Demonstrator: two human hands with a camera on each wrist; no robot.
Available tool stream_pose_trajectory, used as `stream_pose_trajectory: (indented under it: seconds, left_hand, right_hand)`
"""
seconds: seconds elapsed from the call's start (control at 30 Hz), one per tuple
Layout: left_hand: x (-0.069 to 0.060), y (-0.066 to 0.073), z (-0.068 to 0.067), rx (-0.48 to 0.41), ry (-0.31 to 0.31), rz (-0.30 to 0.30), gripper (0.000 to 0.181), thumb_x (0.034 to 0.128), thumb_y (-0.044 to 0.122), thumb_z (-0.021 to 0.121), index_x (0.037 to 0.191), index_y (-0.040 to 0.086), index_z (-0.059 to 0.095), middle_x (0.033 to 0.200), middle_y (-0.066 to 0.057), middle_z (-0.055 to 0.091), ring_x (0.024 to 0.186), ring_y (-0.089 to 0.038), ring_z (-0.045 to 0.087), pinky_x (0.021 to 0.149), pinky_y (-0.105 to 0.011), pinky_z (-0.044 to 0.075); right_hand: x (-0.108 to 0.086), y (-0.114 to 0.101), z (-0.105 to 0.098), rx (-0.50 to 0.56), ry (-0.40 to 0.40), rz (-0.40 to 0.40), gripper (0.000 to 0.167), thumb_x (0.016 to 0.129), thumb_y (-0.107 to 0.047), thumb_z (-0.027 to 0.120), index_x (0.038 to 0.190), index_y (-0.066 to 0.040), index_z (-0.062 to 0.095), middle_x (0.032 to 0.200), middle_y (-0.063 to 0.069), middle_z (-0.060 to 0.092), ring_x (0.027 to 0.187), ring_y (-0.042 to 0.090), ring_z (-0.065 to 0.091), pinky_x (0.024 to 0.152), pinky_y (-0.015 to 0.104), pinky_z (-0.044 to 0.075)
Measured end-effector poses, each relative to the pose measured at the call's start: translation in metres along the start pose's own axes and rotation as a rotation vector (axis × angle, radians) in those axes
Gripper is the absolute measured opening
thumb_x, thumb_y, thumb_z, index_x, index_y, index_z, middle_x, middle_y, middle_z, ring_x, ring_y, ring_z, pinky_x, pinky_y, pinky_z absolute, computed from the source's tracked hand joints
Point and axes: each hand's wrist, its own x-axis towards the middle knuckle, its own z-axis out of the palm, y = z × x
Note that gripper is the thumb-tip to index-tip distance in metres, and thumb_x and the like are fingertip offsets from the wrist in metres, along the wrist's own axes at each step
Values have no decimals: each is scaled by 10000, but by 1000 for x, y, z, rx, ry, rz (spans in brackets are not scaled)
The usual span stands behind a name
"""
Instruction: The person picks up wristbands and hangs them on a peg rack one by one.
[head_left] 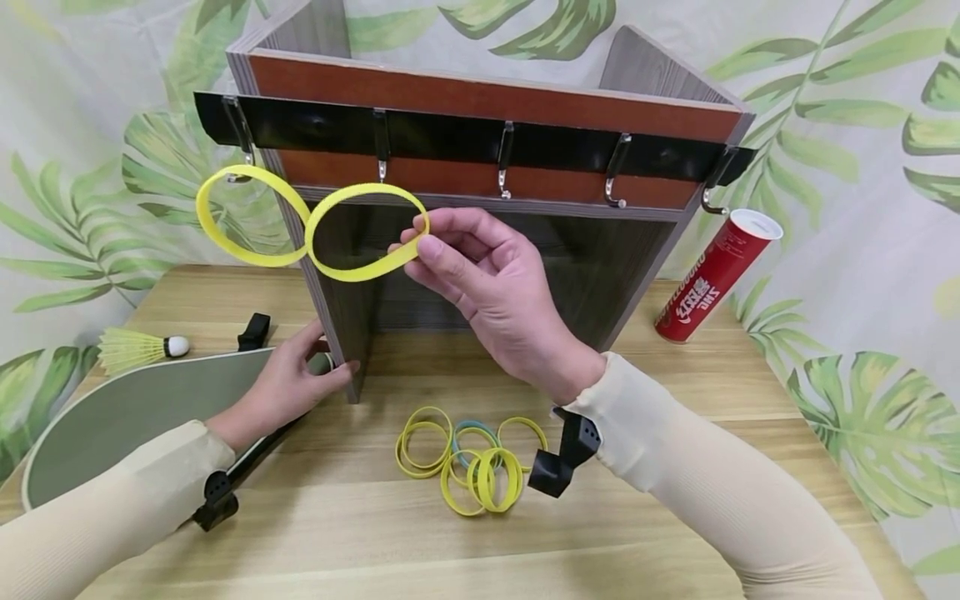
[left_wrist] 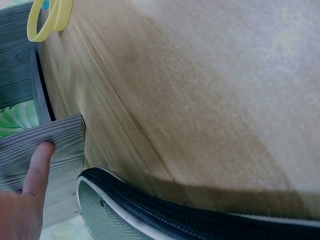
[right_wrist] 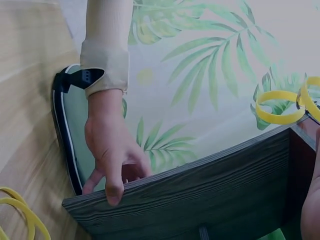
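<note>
My right hand point(head_left: 498, 287) pinches a yellow wristband point(head_left: 367, 271) between thumb and fingers, in front of a black hook rail point(head_left: 442, 137). Against its left side lies another yellow wristband point(head_left: 213, 229), at the leftmost hook point(head_left: 238, 125); whether the two are joined, or hang on the hook, I cannot tell. The rail crosses the front of a grey wooden stand point(head_left: 487, 71). Low on the stand's left side panel point(head_left: 337, 333), my left hand point(head_left: 288, 383) grips the edge. The right wrist view shows its thumb point(right_wrist: 115, 192) on one face and fingers on the other.
Several yellow wristbands and a blue one point(head_left: 491, 429) lie in a loose pile on the wooden table point(head_left: 360, 533). At left are a green racket bag point(head_left: 150, 417) with dark trim and a yellow shuttlecock point(head_left: 135, 348). A red tube point(head_left: 712, 279) stands at right.
</note>
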Motion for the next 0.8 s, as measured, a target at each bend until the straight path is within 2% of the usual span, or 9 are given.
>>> stream_pose_trajectory:
  seconds: [0.23, 0.37, 0.6, 0.8]
  left_hand:
    - [-1, -1, 1, -5, 5, 14, 531, 921, 36, 740, 1423, 38, 568, 1377, -214, 658, 1037, 119, 538, 919, -50, 408]
    - [-1, -1, 1, 4, -5, 2, 529, 927, 44, 738, 1427, 46, 564, 1386, -200, 656, 1042, 89, 547, 927, -70, 418]
    - [0, 0, 2, -2, 2, 20, 526, 925, 40, 736, 1423, 47, 570, 1367, -205, 662, 1025, 88, 555, 918, -66, 421]
    - [1, 0, 2, -6, 6, 19, 533, 927, 30, 726, 1432, 41, 559, 1388, -203, 652, 1043, 121, 543, 919, -41, 408]
  right_hand:
    - [0, 0, 1, 4, 37, -12, 325, 1021, 149, 471, 1087, -102, 666, 1048, 11, 724, 986, 100, 720, 894, 242, 605]
    - [-1, 2, 1, -2, 65, -3, 314, 1020, 143, 482, 1067, -109, 663, 1046, 9, 722, 991, 93, 714, 895, 235, 603]
    - [-1, 7, -5, -62, 89, 8, 257, 1014, 131, 514, 1100, -68, 652, 1053, 13, 720, 987, 95, 719, 930, 263, 597]
    - [-1, 11, -10, -125, 76, 43, 220, 1012, 117, 536, 1157, -10, 642, 1069, 2, 724, 1012, 96, 717, 958, 288, 590]
